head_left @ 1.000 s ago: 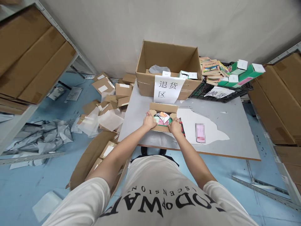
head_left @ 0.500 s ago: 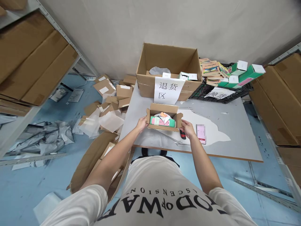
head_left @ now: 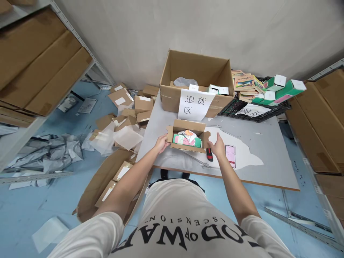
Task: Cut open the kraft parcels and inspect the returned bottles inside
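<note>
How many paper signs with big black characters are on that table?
2. One paper sign hangs on the front of the large cardboard box; the second sign is against the black crate beside it. None looks hidden.

The carton is between the hands, over the near edge of the bench; in it, a pouch lies on a pack. To its right come the cutter, then the phone, on a sheet. Behind stands the big box, a sign on its front; right of that, the crate with booklets. Left of the bench, boxes heap on the floor, bags farther left.
</note>
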The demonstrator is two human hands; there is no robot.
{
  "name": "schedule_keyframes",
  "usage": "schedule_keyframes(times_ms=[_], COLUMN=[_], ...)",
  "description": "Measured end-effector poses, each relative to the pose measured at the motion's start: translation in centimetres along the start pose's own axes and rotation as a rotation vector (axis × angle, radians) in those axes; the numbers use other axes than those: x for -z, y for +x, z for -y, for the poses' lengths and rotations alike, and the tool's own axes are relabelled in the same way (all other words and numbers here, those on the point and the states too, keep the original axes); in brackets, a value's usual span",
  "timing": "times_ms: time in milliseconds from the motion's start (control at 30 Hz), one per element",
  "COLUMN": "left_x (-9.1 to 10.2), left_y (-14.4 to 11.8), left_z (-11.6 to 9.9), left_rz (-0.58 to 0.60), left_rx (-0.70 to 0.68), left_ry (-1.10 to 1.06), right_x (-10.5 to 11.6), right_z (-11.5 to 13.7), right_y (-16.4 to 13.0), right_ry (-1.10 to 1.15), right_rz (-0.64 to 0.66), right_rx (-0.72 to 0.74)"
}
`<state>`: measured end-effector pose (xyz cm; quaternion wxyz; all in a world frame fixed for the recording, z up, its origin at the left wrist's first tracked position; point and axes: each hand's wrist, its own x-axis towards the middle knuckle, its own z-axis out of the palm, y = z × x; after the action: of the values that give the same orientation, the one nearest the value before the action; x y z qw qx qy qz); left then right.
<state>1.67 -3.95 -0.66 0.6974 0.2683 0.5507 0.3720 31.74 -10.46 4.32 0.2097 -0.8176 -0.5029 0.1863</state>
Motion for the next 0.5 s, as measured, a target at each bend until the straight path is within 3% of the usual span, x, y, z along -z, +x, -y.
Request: schedule_keyframes(times_ms=[67,100,200,267,367,500], left_x=[-0.1,-0.2,-0.5,-0.8,-1.2,-1.6], left_y=[-0.1,-0.1,-0.1,-0.1,-0.1,-0.2], left_z=[0.1,0.1,0.3,0.4,0.4,0.5], left_rz=[-0.002,0.002,-0.002,-0.022,-0.047,-0.058], left_rx=[0.002,-0.004,-0.038,-0.06,-0.078,-0.091], left_ry=[-0.007,0.003,0.078,0.123,0.139,0.13], right_x=[0.3,0.0,-2.6,-5.1,-8.5,-10.9], right_z=[3.7,5.8,12.1,15.4,18.1,18.7], right_y=[-0.3,-0.2,0.9,2.3,4.5,6.2], right_ry=[-0.152,-0.183,-0.237,-0.346,-0.5,-0.539], right_rz=[-0.061,-0.005,0.4,0.622,0.886,0.997], right_rx=[0.26,0.382,0.672,0.661,0.529,0.476])
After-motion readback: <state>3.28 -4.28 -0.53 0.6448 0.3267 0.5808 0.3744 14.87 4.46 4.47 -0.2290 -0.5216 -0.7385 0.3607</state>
